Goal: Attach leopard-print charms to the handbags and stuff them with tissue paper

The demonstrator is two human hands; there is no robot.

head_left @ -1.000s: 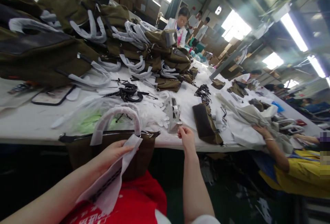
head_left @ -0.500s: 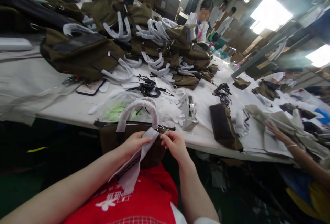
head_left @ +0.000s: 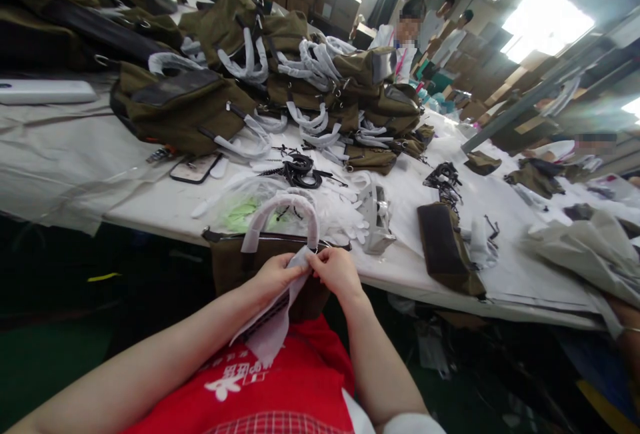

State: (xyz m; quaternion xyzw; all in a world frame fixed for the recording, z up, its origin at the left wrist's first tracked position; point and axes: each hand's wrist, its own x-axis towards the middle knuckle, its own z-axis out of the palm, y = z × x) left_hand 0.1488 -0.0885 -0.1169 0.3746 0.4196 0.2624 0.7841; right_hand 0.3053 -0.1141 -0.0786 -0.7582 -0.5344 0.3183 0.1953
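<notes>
An olive-brown bag with a zipped top leans against the table's front edge, close to my body. Its upright handle is wrapped in white. My left hand is closed on a strip of white wrapping paper that hangs down over the red apron. A dark perforated band shows along the strip's side. At the strip's upper end, by the foot of the handle, my right hand pinches the same paper with thumb and fingers. The fingertips of both hands nearly meet there.
A heap of olive bags with white-wrapped handles covers the table's back. Nearer lie black straps, a phone, a tape dispenser and a dark-fronted bag. Grey sheeting and a co-worker's arm are at right.
My right hand has come onto the paper's upper end, nearer my left hand. At right, the co-worker's hand has left the grey sheeting's middle, and the sheeting is shifted and bunched.
</notes>
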